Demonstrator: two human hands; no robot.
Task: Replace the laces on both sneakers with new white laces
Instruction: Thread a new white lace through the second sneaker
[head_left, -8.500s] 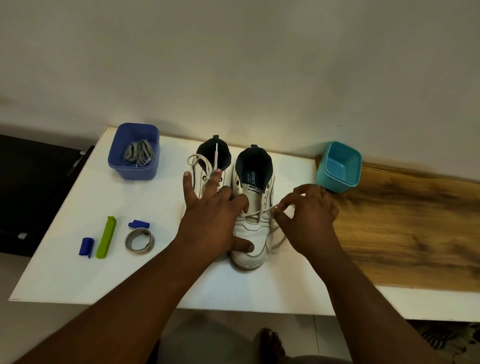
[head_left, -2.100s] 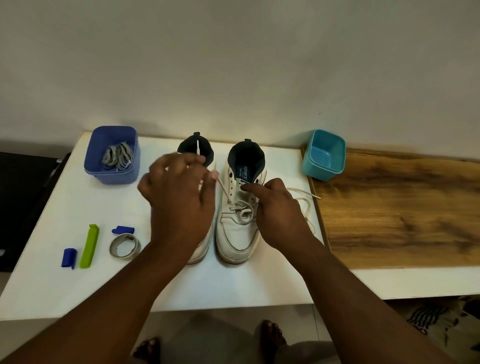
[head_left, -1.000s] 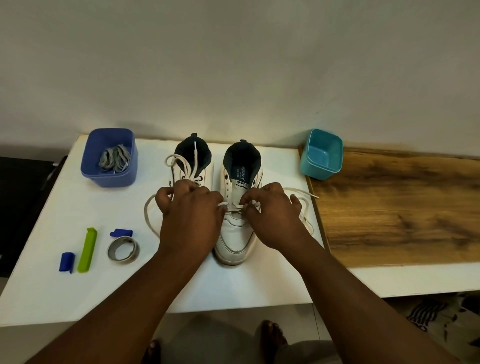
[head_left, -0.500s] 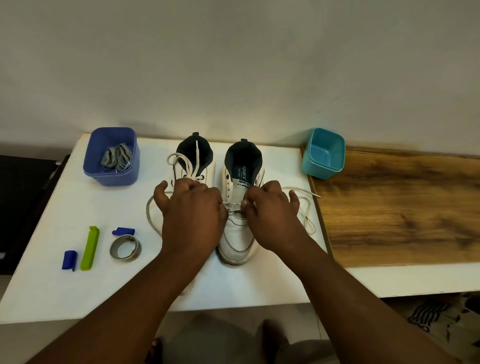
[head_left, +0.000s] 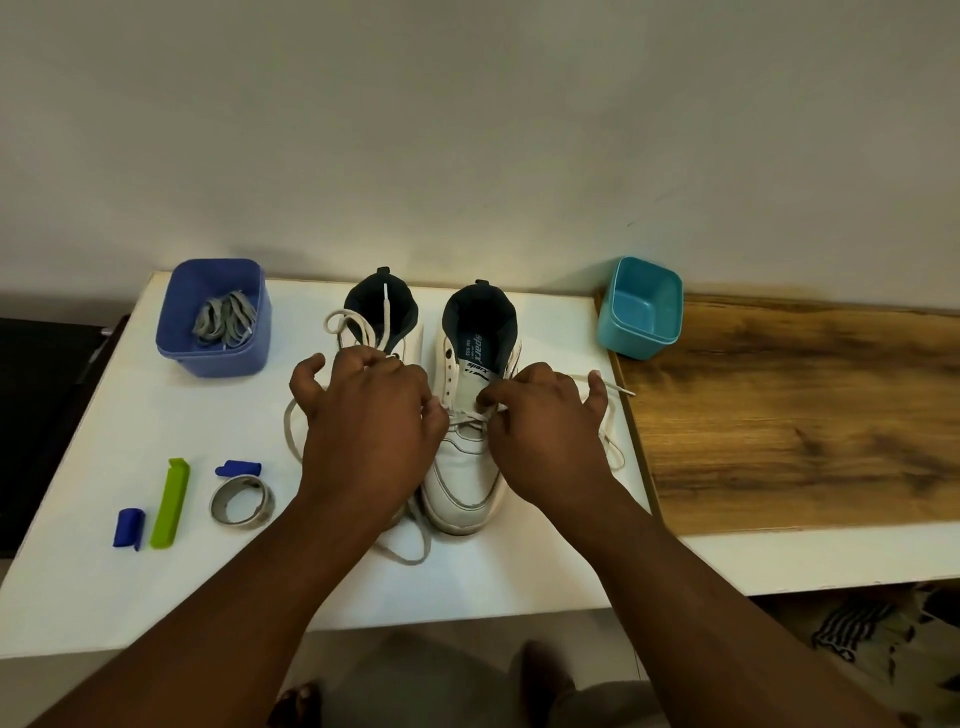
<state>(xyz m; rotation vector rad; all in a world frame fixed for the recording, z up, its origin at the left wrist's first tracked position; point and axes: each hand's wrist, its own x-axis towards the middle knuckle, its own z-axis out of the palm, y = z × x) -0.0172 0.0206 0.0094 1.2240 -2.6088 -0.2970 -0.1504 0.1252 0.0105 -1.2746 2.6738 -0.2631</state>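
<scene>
Head view is showing 2 white sneakers standing side by side on the white table (head_left: 156, 415), toes toward the person. The right sneaker (head_left: 470, 447) is serving as landmark: over its lower eyelets the left hand (head_left: 369, 421) and right hand (head_left: 540, 421) are each pinching the white lace (head_left: 467, 418). Left of it, the left sneaker (head_left: 384, 322) is sitting partly hidden, loose lace trailing. Far left, a blue tub (head_left: 218, 358) is holding grey laces (head_left: 226, 325); right, a teal tub (head_left: 641, 306).
</scene>
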